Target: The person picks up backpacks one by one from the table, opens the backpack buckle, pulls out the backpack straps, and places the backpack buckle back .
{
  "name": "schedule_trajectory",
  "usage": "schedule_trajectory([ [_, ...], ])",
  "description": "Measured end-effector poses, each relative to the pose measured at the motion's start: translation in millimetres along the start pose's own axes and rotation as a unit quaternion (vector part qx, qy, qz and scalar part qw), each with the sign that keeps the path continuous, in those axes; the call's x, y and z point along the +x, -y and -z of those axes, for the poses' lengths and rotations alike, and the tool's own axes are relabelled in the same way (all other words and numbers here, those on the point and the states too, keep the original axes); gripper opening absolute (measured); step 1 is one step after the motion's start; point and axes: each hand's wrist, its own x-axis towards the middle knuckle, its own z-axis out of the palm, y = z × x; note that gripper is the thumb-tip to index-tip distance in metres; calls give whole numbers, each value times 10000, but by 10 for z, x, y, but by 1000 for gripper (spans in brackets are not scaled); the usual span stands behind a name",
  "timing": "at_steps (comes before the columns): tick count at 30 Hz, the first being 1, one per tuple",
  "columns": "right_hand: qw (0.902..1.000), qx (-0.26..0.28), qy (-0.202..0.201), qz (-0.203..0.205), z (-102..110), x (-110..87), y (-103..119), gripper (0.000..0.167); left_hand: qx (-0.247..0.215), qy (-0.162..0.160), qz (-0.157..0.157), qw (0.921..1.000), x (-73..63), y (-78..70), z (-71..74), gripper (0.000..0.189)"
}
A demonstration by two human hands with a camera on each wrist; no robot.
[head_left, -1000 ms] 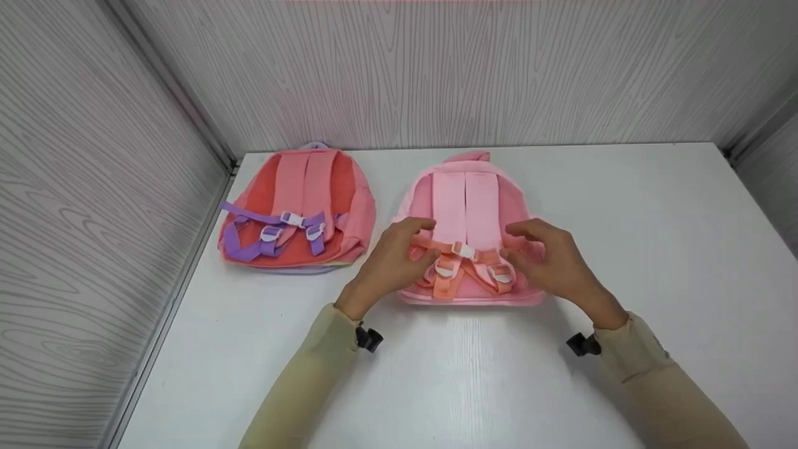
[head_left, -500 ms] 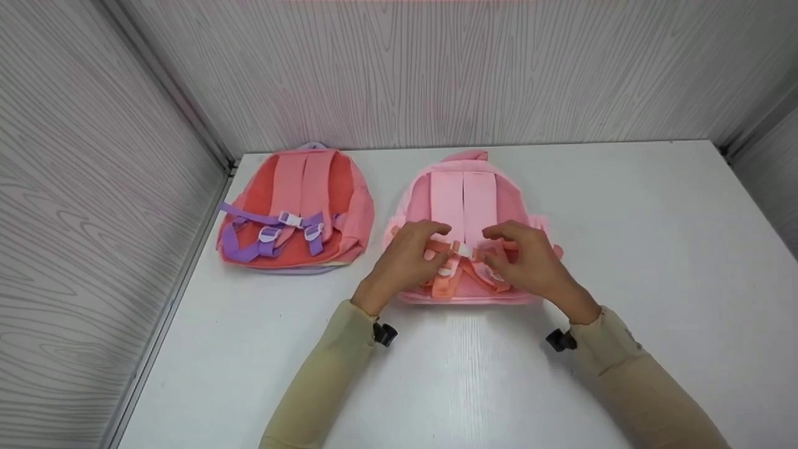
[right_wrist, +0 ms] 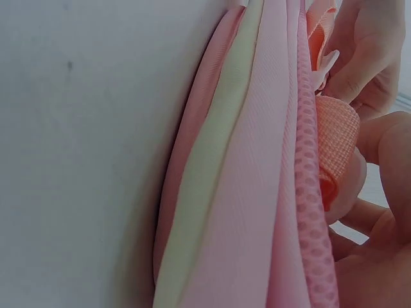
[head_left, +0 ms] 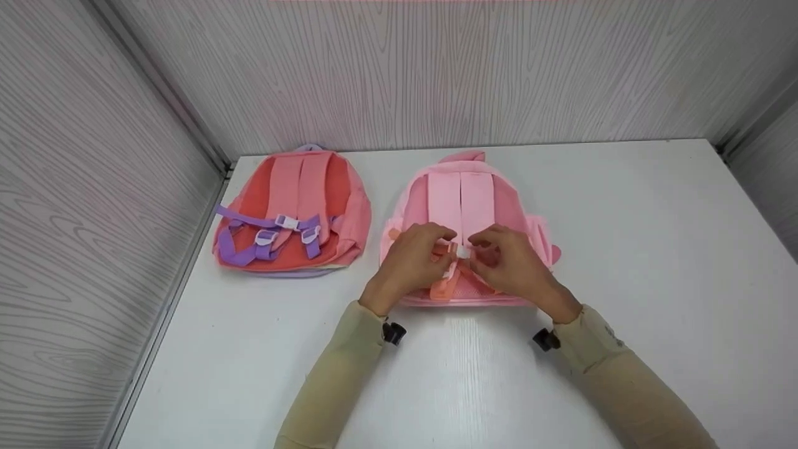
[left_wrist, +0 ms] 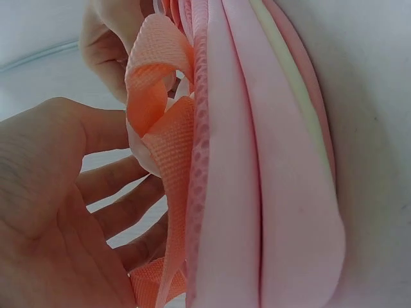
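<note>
A small pink backpack (head_left: 476, 198) lies straps-up on the table in the head view. Across its lower back run orange straps (head_left: 444, 288) joined by a white buckle (head_left: 463, 252). My left hand (head_left: 411, 259) pinches the buckle's left end between thumb and forefinger, and my right hand (head_left: 514, 263) pinches its right end. In the left wrist view, an orange webbing loop (left_wrist: 160, 45) hides the left fingertips. In the right wrist view, another strap fold (right_wrist: 338, 131) covers part of the right hand's grip, so the exact contact is hidden.
A coral backpack (head_left: 340, 181) with purple straps (head_left: 235, 252) lies to the left on the white table (head_left: 623, 206). Grey wood-grain panels (head_left: 399, 68) stand along the back and both sides.
Both hands have moved inward over the pink backpack, from apart on either side of the buckle to pinching its two ends. The coral backpack stays put.
</note>
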Motion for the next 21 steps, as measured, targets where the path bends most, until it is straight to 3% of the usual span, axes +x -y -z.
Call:
schedule_trajectory([
  [6,9996,-185,73,-197,-43,18,30,31,267,-31,21,9996,26,6,-38,35],
  [21,9995,-226,57,-223,-87,42,52,22,95,78,125,9998,30,21,-33,30],
])
